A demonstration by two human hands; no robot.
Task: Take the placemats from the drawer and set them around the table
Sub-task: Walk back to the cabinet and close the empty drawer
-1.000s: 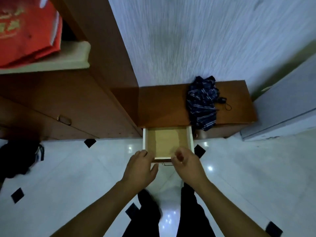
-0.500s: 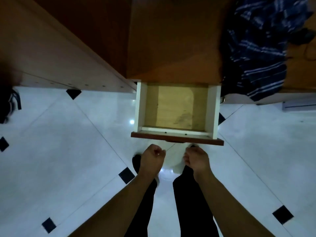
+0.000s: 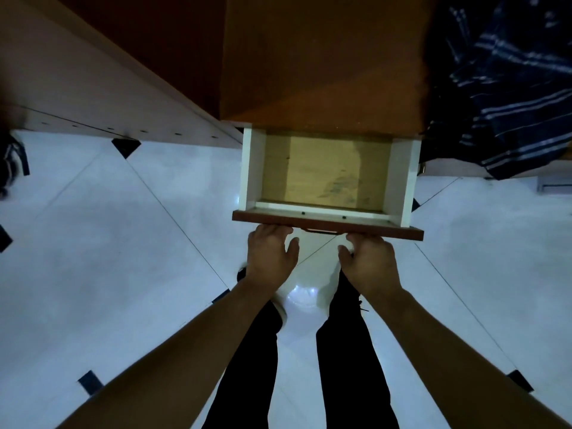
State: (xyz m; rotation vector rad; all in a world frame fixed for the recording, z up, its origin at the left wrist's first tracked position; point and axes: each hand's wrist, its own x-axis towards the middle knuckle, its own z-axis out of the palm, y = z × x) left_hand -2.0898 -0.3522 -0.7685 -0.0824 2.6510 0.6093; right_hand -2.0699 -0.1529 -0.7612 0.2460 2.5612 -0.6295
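Observation:
An open drawer (image 3: 252, 168) with white walls and a red-brown front panel sticks out from a low wooden cabinet (image 3: 322, 63). Its yellowish bottom is bare; I see no placemat inside. My left hand (image 3: 270, 257) and my right hand (image 3: 370, 261) are both pressed against the outer face of the drawer front, fingertips under its edge, thumbs spread inward. A small handle shows between the hands. Neither hand holds anything. No table is in view.
A dark striped cloth (image 3: 507, 88) hangs over the cabinet top at the right. A tall wooden cupboard (image 3: 102, 72) stands at the left. A dark object (image 3: 10, 159) lies at the far left. The white tiled floor (image 3: 123, 258) has small black insets; my legs stand below the drawer.
My view has dropped closer over the drawer. Both hands left the drawer front, curled into fists below it, and now touch the front panel again with fingers spread.

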